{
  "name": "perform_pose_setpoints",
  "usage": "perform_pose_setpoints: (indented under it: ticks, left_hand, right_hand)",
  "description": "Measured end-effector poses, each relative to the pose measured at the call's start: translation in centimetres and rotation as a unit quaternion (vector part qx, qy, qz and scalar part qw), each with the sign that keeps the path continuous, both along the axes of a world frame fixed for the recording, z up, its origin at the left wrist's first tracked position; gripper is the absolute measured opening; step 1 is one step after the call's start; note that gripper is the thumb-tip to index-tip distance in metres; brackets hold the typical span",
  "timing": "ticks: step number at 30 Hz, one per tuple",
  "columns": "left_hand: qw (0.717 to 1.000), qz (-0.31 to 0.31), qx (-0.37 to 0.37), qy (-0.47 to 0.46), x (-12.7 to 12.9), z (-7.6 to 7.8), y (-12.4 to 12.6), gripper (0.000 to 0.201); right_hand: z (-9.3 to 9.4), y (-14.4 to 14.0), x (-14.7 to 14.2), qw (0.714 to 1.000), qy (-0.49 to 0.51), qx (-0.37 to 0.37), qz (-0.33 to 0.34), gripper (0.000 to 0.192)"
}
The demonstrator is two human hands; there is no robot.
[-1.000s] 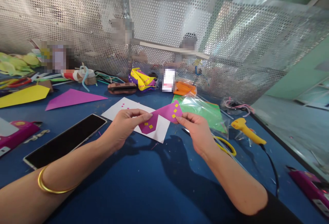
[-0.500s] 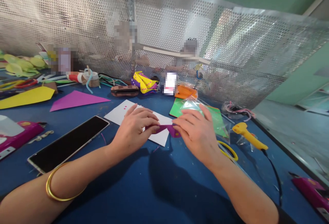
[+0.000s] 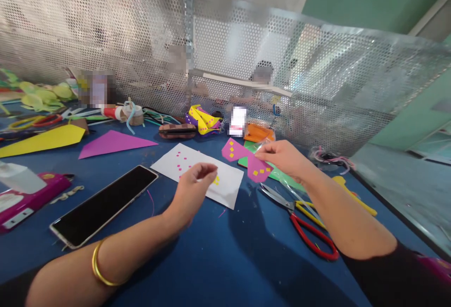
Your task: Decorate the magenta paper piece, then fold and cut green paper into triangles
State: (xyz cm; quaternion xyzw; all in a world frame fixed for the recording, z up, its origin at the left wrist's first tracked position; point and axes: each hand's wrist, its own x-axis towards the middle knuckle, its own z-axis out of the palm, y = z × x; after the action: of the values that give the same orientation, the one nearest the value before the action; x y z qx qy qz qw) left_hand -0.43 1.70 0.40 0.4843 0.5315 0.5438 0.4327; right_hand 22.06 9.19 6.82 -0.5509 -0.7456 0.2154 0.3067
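Note:
A magenta paper cut-out (image 3: 254, 168) in a bow shape, with small yellow squares on both wings, is pinched near its middle by my right hand (image 3: 282, 156). It is held up over the right part of the table, by a green sheet (image 3: 294, 180). My left hand (image 3: 195, 187) is closed in a loose pinch over a white sheet (image 3: 225, 196), and nothing shows in its fingers. Small pink and yellow pieces lie on that sheet, some hidden by the hand. Red-and-yellow-handled scissors (image 3: 294, 211) lie below my right hand, blades partly spread.
On the left lie a black-screened phone (image 3: 105, 206), a magenta power strip (image 3: 35, 203), a magenta sheet (image 3: 116, 144) and a yellow sheet (image 3: 45, 139). A yellow glue gun (image 3: 359, 201) is partly behind my right arm. Perforated metal panels (image 3: 239, 39) stand behind the table.
My left hand has let go of the magenta cut-out and moved slightly down. My right hand has lifted it up and to the right, turning its spotted face into view. The scissors now show.

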Motion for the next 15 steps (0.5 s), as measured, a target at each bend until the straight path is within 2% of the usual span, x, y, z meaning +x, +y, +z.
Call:
perform_pose_setpoints:
  ticks: [3,5,10,15]
  left_hand:
    - [0.992,-0.11,-0.026,0.055,1.0,-0.9,-0.9,0.013]
    - [0.98,-0.17,-0.03,0.095,1.5,-1.2,-1.6,0.013]
    - [0.951,-0.206,0.026,0.229,1.6,-1.1,-2.5,0.017]
    - [0.92,-0.247,0.096,0.288,1.3,-1.2,-2.5,0.017]
  right_hand:
    - [0.5,2.0,-0.8,0.998,-0.037,0.037,-0.022,0.017]
    - [0.7,3.4,-1.8,0.995,-0.067,0.067,-0.039,0.017]
    - [1.4,8.2,-5.9,0.976,-0.13,0.142,-0.099,0.021]
    - [2.7,14.3,-11.0,0.961,-0.173,0.173,-0.132,0.023]
